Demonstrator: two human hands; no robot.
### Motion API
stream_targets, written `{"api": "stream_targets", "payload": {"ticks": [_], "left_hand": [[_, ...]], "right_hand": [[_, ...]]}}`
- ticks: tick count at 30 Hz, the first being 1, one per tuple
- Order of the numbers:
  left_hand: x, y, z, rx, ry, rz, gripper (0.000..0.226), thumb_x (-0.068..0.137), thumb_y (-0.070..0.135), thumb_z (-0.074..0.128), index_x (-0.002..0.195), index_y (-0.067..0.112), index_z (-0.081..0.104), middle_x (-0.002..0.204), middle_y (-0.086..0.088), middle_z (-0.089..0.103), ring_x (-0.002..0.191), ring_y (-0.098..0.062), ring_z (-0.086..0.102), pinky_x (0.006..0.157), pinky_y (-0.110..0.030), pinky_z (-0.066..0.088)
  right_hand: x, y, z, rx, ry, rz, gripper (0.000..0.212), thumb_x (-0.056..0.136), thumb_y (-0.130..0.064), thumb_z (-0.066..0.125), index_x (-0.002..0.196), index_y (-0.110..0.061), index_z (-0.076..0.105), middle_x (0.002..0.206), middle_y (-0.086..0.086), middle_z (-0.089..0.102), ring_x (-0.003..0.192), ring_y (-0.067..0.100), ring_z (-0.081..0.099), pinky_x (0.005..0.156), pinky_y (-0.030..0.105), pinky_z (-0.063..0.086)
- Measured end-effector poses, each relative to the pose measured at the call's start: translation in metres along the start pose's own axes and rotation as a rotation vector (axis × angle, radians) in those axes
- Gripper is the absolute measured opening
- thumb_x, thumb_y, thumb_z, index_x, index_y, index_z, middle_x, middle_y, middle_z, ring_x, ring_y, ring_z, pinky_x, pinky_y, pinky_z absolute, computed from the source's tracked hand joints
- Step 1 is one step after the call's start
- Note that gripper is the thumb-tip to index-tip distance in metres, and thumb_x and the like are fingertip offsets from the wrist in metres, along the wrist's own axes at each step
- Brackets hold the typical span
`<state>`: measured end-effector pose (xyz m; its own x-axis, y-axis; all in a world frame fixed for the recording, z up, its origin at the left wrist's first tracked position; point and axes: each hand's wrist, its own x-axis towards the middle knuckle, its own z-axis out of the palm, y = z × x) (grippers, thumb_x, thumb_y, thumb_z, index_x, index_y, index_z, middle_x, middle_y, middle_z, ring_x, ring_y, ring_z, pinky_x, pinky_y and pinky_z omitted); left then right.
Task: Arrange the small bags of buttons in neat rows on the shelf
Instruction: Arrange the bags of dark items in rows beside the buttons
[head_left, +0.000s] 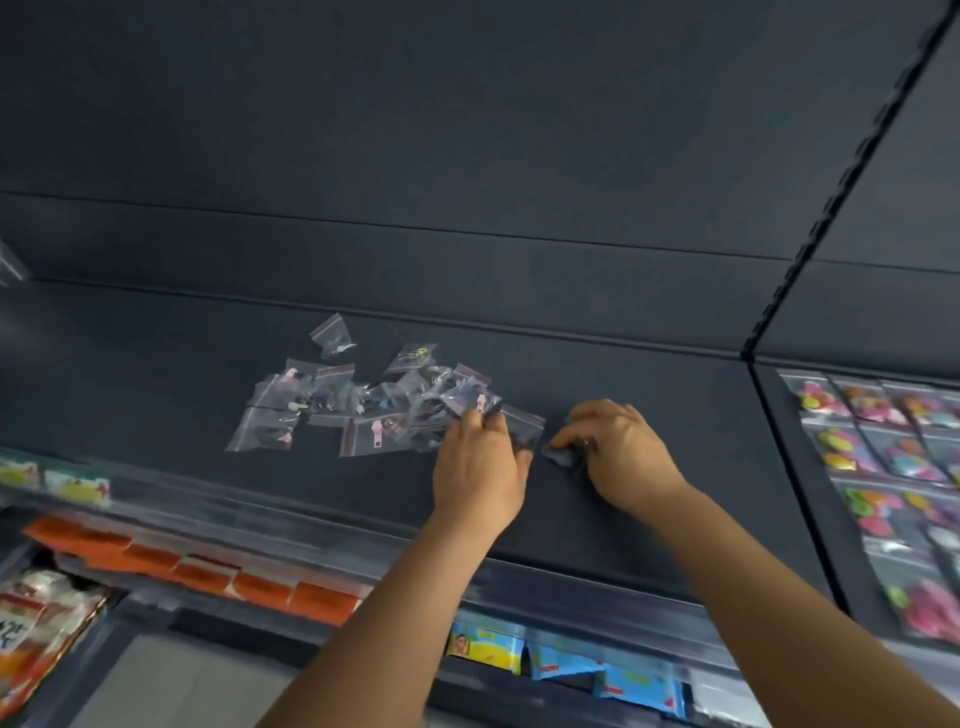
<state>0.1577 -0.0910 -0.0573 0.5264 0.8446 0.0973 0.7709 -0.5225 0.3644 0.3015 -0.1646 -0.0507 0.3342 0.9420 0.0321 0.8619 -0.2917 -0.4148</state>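
A loose heap of small clear bags of buttons (363, 400) lies on the dark shelf (649, 499), left of centre. One bag (332, 335) sits apart, behind the heap. My left hand (480, 462) rests at the heap's right edge, fingers pinching a clear bag (522, 423). My right hand (618, 447) is just to the right, fingertips closed on a small dark bag (561, 454) pressed against the shelf. The two hands are nearly touching.
The right-hand shelf section holds rows of colourful packets (883, 467), past a dark upright divider (795, 499). Below the shelf's front edge are orange packets (208, 571), a red-and-white pack (36, 618) and blue packets (571, 665). The dark back panel rises behind.
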Motion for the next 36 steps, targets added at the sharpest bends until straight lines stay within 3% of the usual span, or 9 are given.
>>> {"api": "stream_targets", "payload": {"ticks": [4, 6, 10, 15, 19, 21, 24, 29, 36], "left_hand": [[0.002, -0.003, 0.000, -0.053, 0.009, -0.013, 0.052, 0.093, 0.043, 0.051, 0.132, 0.008, 0.045, 0.128, -0.010, 0.046, 0.120, -0.027, 0.042, 0.095, -0.035, 0.040], [0.004, -0.003, 0.001, -0.037, 0.011, -0.014, 0.047, 0.094, 0.043, 0.048, 0.127, 0.008, 0.050, 0.127, -0.010, 0.046, 0.118, -0.027, 0.043, 0.092, -0.035, 0.042], [0.007, 0.000, 0.004, -0.094, -0.014, 0.007, 0.035, 0.090, 0.036, 0.059, 0.116, 0.012, 0.058, 0.138, -0.011, 0.041, 0.125, -0.027, 0.040, 0.095, -0.036, 0.041], [0.009, 0.004, 0.006, -0.228, 0.025, 0.047, 0.010, 0.086, 0.019, 0.064, 0.093, 0.016, 0.057, 0.108, -0.003, 0.058, 0.106, -0.022, 0.052, 0.077, -0.028, 0.042], [0.010, 0.007, 0.007, -0.433, -0.044, -0.002, 0.019, 0.085, 0.016, 0.063, 0.099, 0.021, 0.051, 0.096, 0.006, 0.061, 0.086, -0.013, 0.058, 0.066, -0.024, 0.043], [0.010, 0.014, 0.005, -0.562, -0.085, 0.002, 0.021, 0.084, 0.014, 0.062, 0.103, 0.021, 0.056, 0.086, 0.008, 0.063, 0.075, -0.007, 0.058, 0.059, -0.019, 0.043], [0.007, 0.035, 0.003, -0.677, -0.080, 0.060, 0.006, 0.082, 0.013, 0.063, 0.080, 0.018, 0.060, 0.066, 0.010, 0.057, 0.057, -0.005, 0.050, 0.047, -0.010, 0.036], [-0.009, 0.092, 0.005, -0.916, -0.222, 0.064, 0.024, 0.081, 0.009, 0.063, 0.082, 0.032, 0.058, 0.080, 0.014, 0.066, 0.064, -0.001, 0.058, 0.053, -0.013, 0.045], [-0.050, 0.196, 0.023, -1.036, -0.380, 0.165, 0.009, 0.088, 0.019, 0.059, 0.085, 0.014, 0.065, 0.067, 0.004, 0.062, 0.062, -0.013, 0.053, 0.065, -0.032, 0.048]], "right_hand": [[-0.012, 0.003, -0.004, 0.094, 0.110, 0.094, 0.044, 0.083, 0.006, 0.045, 0.110, -0.021, 0.068, 0.131, 0.003, 0.053, 0.121, 0.026, 0.046, 0.097, 0.035, 0.043], [-0.017, 0.004, -0.001, 0.122, 0.205, 0.263, 0.033, 0.089, -0.012, 0.052, 0.121, -0.016, 0.058, 0.123, 0.008, 0.055, 0.117, 0.030, 0.047, 0.092, 0.036, 0.044], [-0.018, -0.002, 0.006, 0.014, 0.081, 0.456, 0.051, 0.085, -0.046, 0.058, 0.127, -0.016, 0.050, 0.123, 0.012, 0.047, 0.118, 0.032, 0.039, 0.093, 0.038, 0.039], [-0.010, -0.014, 0.009, 0.193, 0.129, 0.430, 0.005, 0.085, -0.026, 0.061, 0.087, -0.024, 0.056, 0.103, 0.006, 0.057, 0.105, 0.028, 0.046, 0.081, 0.027, 0.033], [-0.019, -0.014, 0.006, 0.362, 0.240, 0.425, 0.022, 0.084, -0.012, 0.058, 0.070, -0.027, 0.048, 0.072, -0.006, 0.058, 0.074, 0.016, 0.055, 0.053, 0.021, 0.038], [-0.027, -0.011, -0.002, 0.476, 0.312, 0.434, 0.024, 0.083, -0.008, 0.057, 0.072, -0.027, 0.047, 0.071, -0.006, 0.058, 0.064, 0.012, 0.054, 0.048, 0.016, 0.038], [-0.043, -0.002, -0.016, 0.643, 0.405, 0.437, 0.024, 0.082, -0.006, 0.059, 0.083, -0.028, 0.048, 0.086, -0.004, 0.060, 0.072, 0.015, 0.058, 0.058, 0.025, 0.049], [-0.078, 0.027, -0.051, 0.814, 0.570, 0.457, 0.025, 0.081, -0.007, 0.064, 0.089, -0.028, 0.053, 0.083, -0.005, 0.065, 0.059, 0.001, 0.060, 0.052, 0.016, 0.049], [-0.149, 0.093, -0.102, 0.952, 0.681, 0.479, 0.026, 0.084, -0.005, 0.064, 0.095, -0.025, 0.052, 0.090, 0.000, 0.065, 0.068, 0.014, 0.067, 0.057, 0.026, 0.055]]}}
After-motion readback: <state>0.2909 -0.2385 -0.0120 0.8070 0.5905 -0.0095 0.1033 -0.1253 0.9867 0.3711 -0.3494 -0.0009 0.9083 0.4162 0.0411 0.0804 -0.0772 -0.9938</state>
